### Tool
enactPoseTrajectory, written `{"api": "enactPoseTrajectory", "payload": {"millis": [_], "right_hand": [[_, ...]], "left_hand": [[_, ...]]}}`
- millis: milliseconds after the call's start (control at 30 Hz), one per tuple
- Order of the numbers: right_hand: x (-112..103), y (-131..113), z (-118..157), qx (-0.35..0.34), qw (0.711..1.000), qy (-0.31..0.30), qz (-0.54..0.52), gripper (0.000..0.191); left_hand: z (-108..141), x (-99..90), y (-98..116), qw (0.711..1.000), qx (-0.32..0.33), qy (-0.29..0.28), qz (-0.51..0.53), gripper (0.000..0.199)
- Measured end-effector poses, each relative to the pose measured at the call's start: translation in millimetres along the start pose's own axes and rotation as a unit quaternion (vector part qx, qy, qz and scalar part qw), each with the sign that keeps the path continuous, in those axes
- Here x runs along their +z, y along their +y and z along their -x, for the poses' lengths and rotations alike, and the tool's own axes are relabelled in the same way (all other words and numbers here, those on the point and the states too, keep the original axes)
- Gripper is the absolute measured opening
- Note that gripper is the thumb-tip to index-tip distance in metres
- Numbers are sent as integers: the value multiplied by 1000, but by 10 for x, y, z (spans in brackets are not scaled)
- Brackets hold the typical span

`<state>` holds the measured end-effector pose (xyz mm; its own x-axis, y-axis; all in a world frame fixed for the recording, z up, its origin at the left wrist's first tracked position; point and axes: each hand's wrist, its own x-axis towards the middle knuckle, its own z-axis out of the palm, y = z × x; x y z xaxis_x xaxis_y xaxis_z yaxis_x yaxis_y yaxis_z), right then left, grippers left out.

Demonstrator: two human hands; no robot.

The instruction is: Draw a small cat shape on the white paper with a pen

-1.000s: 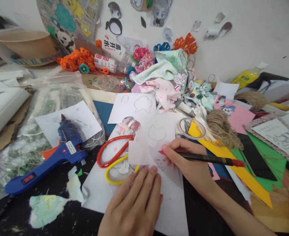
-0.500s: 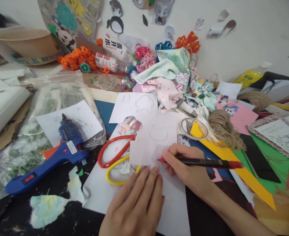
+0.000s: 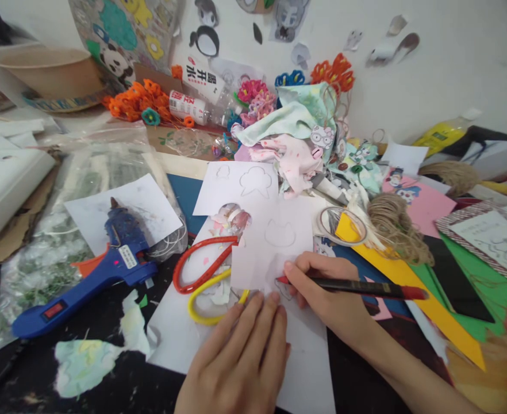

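Observation:
My right hand [image 3: 326, 287] grips a dark pencil with red ends [image 3: 357, 286], its tip on a white paper [image 3: 253, 267] beside a small outline. My left hand [image 3: 240, 356] lies flat, fingers stretched out, on the sheets just left of the tip. Above the hands a cat-head outline [image 3: 280, 233] shows on the paper, and a cloud-like outline [image 3: 256, 183] is further back. A red loop [image 3: 182, 270] and a yellow loop [image 3: 191, 305], perhaps scissor handles, stick out at the left of the paper, partly covered.
A blue glue gun [image 3: 122, 264] with a lit red light lies at the left. Fabric scraps [image 3: 296, 126] are heaped behind. Tape [image 3: 342, 225], twine [image 3: 398, 227] and a yellow strip [image 3: 426, 305] lie at the right.
The whole view has shifted very slightly. Both hands and the pencil hold nearly the same place on the paper.

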<state>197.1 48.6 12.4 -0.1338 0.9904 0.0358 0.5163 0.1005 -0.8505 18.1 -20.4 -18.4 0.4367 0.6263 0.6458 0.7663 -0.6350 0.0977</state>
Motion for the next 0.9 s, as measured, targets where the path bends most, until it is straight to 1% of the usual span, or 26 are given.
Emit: {"api": "enactPoseTrajectory", "payload": {"millis": [100, 200, 500, 900], "right_hand": [[-7, -14, -1, -8, 1000, -8, 2, 41], [-14, -18, -3, -4, 1000, -19, -2, 41], [-10, 4, 2, -4, 1000, -21, -3, 40], [-20, -37, -11, -8, 1000, -26, 15, 40]], "left_hand": [[-5, -10, 2, 1000, 1, -5, 1, 29], [-4, -12, -1, 1000, 0, 2, 0, 29], [-18, -19, 6, 1000, 0, 4, -8, 28], [1, -11, 8, 1000, -1, 1, 1, 27]]}}
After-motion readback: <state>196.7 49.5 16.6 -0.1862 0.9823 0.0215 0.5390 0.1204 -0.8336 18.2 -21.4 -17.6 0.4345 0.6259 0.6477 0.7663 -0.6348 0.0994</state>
